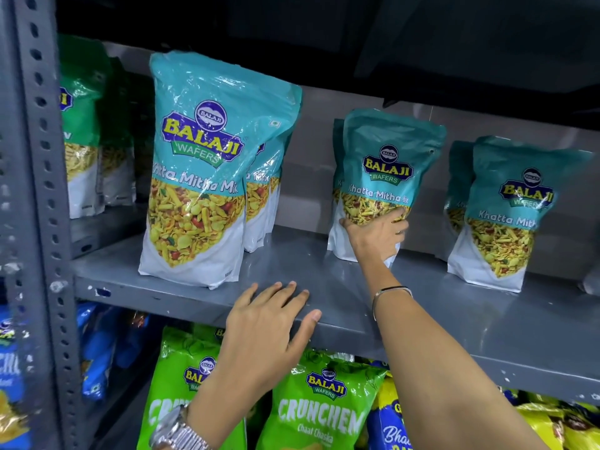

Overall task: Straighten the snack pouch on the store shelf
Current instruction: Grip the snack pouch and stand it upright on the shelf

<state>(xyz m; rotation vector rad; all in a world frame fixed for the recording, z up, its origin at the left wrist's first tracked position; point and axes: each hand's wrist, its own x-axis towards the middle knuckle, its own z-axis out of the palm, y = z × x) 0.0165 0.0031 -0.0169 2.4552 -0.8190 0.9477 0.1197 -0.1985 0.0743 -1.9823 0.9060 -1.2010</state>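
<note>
Starting nearest us, at about six o'clock in the view, green snack bags [319,407] fill the lower tier, and just above them our left hand [269,332] lies flat on the front lip of the grey metal shelf [487,323], fingers spread wide and holding nothing, a watch [177,430] on its wrist. Our right arm, with a thin bangle [389,292] at the wrist, runs up towards one o'clock from there, and our right hand [376,237] is wrapped around the lower front of the teal snack pouch [389,177], thumb on its left edge and fingers curled over the clear window, so it is gripping the pouch low down. That pouch stands near the middle of the shelf, set back from the front edge, and leans a little with its top tipped to the right. At nine o'clock from it stands a larger pouch [207,170] of the same mix, closer to the front lip, and at three o'clock another small pouch [506,216]; both are well apart from ours. We judge the pouch light, its film glossy and slippery, its body soft and shifting with loose contents, which could crush under a hard squeeze. A broad hold at the filled lower half should steady the base best, while the limp top offers little control.
</note>
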